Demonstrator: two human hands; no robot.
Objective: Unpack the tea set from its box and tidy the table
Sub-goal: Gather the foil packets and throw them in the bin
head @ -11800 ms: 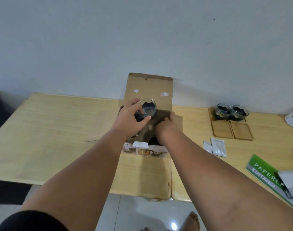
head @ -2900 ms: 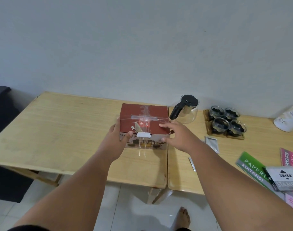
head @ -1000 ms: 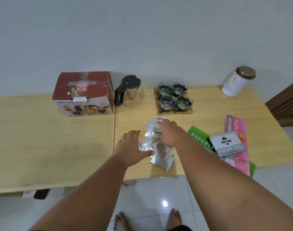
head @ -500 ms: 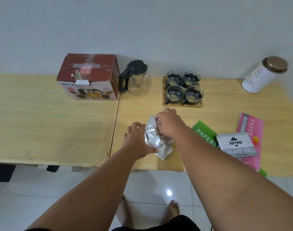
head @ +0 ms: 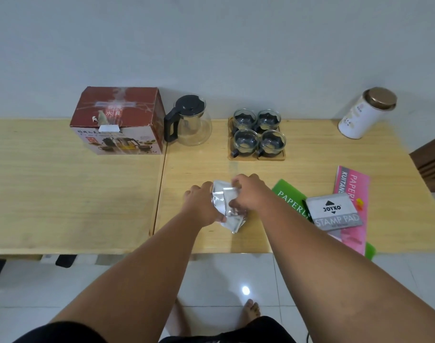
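The red tea set box (head: 118, 120) stands shut at the back of the wooden table (head: 62, 194). Beside it on the right is a glass teapot (head: 190, 121) with a black lid and handle. Several glass cups (head: 258, 132) sit on wooden coasters (head: 246, 158) further right. Near the table's front edge a bunch of silver foil sachets (head: 227, 206) is pressed between my left hand (head: 202, 203) and my right hand (head: 248, 194), both closed on it.
A white canister with a bronze lid (head: 367, 113) stands at the back right. A green receipt book (head: 290, 196), a grey stamp pad box (head: 334, 214) and a pink receipt book (head: 352, 194) lie right of my hands. Tiled floor and my feet show below.
The box was shut and set at the back. The loose sachets were gathered from the table; over the last half second both hands have squeezed them into a tighter bunch.
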